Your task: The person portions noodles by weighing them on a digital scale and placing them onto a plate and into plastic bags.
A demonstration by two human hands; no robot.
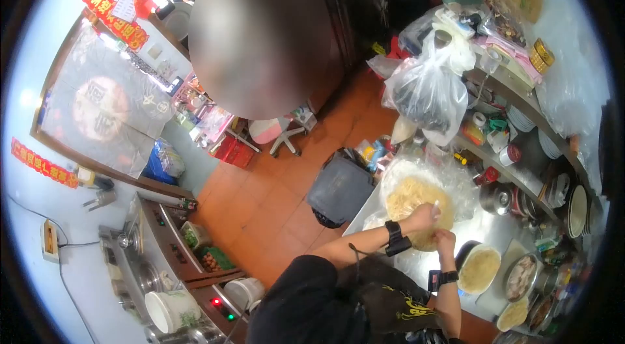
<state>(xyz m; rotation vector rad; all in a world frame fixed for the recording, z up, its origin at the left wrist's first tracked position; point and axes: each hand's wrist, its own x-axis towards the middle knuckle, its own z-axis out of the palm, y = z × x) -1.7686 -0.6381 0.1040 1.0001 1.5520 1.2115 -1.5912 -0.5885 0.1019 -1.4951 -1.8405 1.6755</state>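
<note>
A clear plastic bag (416, 191) of pale yellow, shredded-looking food lies on the metal counter in front of me. My left hand (424, 216) is closed at the near side of the bag, fingers drawn together over its edge. Close by, my right hand (444, 241) pinches the bag's edge on the right. Both wrists wear dark straps. Beside my right forearm is a white oval tub (480, 269) holding similar yellowish food. A metal bowl (521, 277) of pale pieces stands further right.
A dark grey lidded bin (340, 188) stands on the tiled floor (267, 214), left of the counter. Shelves (508, 165) with plates, jars and pots rise beyond it. A large knotted plastic bag (430, 96) sits at the counter's far end. Stove units (182, 246) line the left.
</note>
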